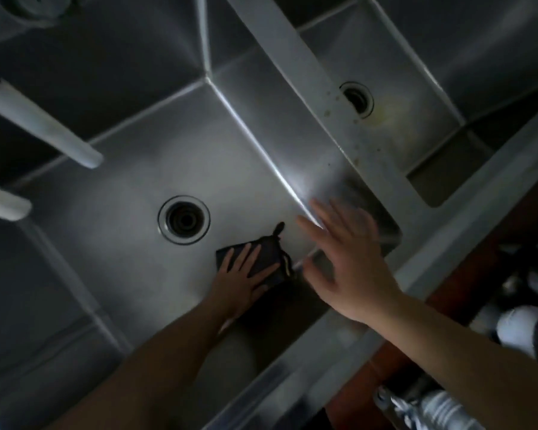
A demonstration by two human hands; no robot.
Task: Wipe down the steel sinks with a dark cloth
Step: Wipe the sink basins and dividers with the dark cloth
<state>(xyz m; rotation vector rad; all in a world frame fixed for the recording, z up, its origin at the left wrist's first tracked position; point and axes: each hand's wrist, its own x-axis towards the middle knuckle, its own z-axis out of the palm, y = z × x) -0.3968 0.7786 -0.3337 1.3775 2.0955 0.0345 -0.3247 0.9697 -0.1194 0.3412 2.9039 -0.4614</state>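
A dark folded cloth (269, 254) lies flat on the floor of the middle steel sink (131, 169), just right of its round drain (184, 219). My left hand (241, 279) presses down on the cloth with fingers spread. My right hand (345, 256) hovers higher up, open with fingers apart, over the sink's right wall near its front corner. It holds nothing and looks blurred. A second steel sink (416, 60) with its own drain (357, 100) lies to the upper right, behind a flat divider (311, 76).
Two pale faucet spouts (41, 125) reach in from the left above the basin. Part of a third basin (28, 290) shows at lower left. The sink's front rim (423, 262) runs diagonally at right, with bottles and containers (519, 321) below it.
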